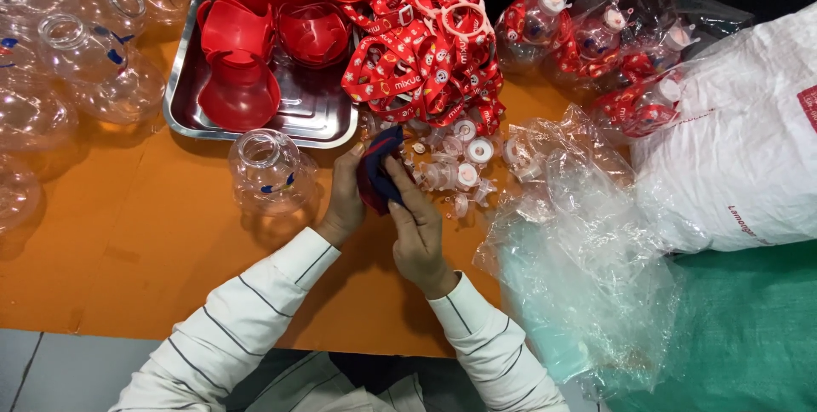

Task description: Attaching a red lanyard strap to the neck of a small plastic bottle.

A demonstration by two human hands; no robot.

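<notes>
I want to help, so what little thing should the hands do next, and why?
Probably the right hand should reach for one of the small white caps lying just beyond its fingers. Both hands already hold the dark blue and red piece between them, with the left hand gripping its side, and a clear plastic bottle waits beside it without any top.

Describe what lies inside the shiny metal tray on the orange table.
The shiny metal tray holds several red plastic cup-shaped holders, some overlapping. A pile of red printed straps spills over its right rim, hiding that corner. The tray's far end is out of frame.
</notes>
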